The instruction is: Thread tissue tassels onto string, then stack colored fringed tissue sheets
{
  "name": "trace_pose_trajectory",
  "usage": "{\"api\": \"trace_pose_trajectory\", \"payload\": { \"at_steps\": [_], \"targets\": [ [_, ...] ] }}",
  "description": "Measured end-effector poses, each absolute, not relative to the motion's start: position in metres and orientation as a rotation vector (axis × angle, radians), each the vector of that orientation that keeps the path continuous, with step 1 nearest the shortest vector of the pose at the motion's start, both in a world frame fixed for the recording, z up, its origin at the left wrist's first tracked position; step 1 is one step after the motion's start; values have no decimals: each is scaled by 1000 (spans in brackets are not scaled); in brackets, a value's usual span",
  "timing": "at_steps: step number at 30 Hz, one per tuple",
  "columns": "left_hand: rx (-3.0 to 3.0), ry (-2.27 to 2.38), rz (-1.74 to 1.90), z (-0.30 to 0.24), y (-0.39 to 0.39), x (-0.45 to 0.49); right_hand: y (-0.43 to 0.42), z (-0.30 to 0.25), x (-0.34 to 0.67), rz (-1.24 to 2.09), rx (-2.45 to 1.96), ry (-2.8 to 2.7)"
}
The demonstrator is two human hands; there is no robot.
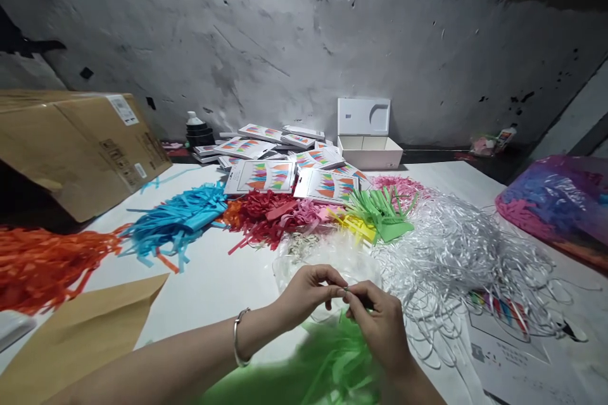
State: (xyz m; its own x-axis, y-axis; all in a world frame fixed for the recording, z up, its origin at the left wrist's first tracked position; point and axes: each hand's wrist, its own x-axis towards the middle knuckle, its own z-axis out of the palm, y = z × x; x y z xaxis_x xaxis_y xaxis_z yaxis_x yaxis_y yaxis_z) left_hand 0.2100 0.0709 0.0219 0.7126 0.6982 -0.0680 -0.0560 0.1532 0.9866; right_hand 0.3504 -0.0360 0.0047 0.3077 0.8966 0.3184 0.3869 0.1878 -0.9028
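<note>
Both the left hand (308,291) and the right hand (380,319) pinch a tiny thing (346,290) between close fingertips, up over the white table (223,285). It is too small to name. Green strips (344,357) sit below the hands.

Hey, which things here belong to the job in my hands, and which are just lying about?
Likely in the job:
tiny piece, too small to identify, pinched between left hand and right hand
green strips beneath the hands
clear plastic bag just beyond them
white cord heap

Apparently just lying about:
cardboard box
brown paper
open white box
</note>
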Motion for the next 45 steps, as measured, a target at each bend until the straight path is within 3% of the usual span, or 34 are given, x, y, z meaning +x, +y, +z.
{"api": "trace_pose_trajectory", "payload": {
  "at_steps": [16,25,34,45],
  "targets": [
    [1508,630,482,21,64,193,-39,9,349,1028,-1308,-1202],
    [1603,684,574,30,56,177,-43,16,355,594,-1383,-1659],
    [1686,655,586,25,47,152,-47,14,333,465,-1340,-1742],
    [2104,712,909,51,12,68,-60,26,268,128,-1254,-1899]
  ]
}}
